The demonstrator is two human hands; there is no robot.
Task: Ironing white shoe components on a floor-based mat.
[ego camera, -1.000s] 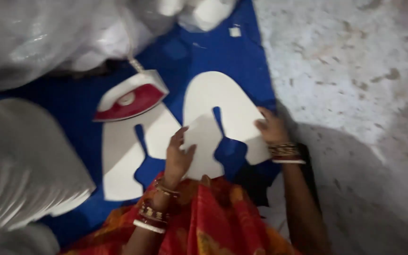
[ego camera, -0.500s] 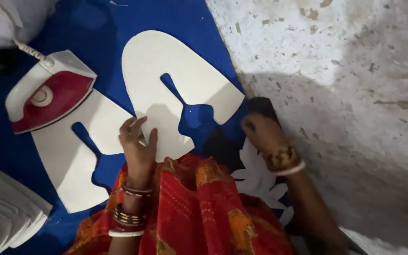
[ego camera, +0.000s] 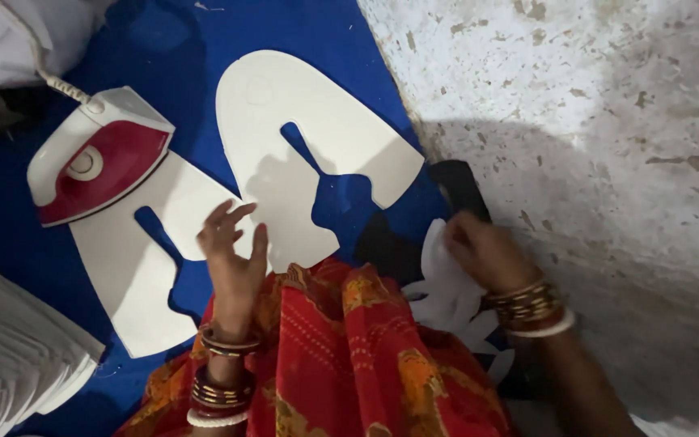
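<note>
The person sits on the floor over a blue cloth (ego camera: pixel 341 32) with two white curved cut pieces laid out on it. The left hand (ego camera: pixel 232 255) is open, fingers spread and slightly curled, hovering over or lightly touching the near edge where the left white piece (ego camera: pixel 123 267) meets the right white piece (ego camera: pixel 309 137); it grips nothing. The right hand (ego camera: pixel 483 255) is closed loosely on a smaller white cut piece (ego camera: pixel 446 299) that lies over a dark patch beside the red and orange garment (ego camera: pixel 349 356) on the lap. Whether the fingers pinch it or merely press it down cannot be told.

The main risk looks to be the red and white iron (ego camera: pixel 95 158), which rests face down on the top corner of the left white piece. If it is hot, that corner may scorch, and a tug on that piece would likely drag or tip the iron toward the left hand. Its cord (ego camera: pixel 54 81) runs up to the white bundle (ego camera: pixel 2 36), so a snag there could also pull it. The garment's folds overlap the near edges of the pieces and could shift them. A stack of white sheets (ego camera: pixel 10 356) sits at lower left, near enough to be knocked.
</note>
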